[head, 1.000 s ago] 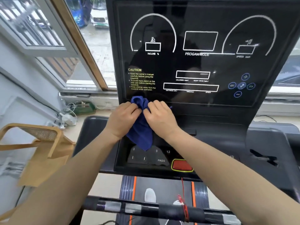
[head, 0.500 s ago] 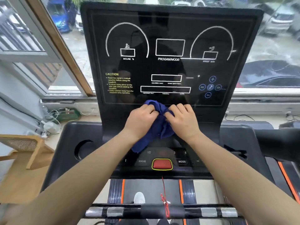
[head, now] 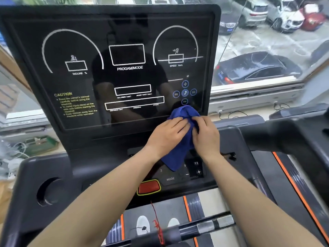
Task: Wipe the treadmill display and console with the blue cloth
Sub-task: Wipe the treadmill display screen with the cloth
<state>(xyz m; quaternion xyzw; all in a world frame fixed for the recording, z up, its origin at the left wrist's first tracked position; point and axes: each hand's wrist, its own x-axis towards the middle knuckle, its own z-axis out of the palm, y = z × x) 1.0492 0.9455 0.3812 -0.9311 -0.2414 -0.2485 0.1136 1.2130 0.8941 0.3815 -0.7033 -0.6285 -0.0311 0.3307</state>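
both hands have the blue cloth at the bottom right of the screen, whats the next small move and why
Probably slide the blue cloth up over the round buttons on the display. The left hand and right hand grip it bunched at the display's lower right corner, just below those buttons, so they are the nearest part to cover.

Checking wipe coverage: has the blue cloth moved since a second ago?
Yes. The blue cloth went rightward along the bottom edge of the display, from below the CAUTION text to below the music buttons.
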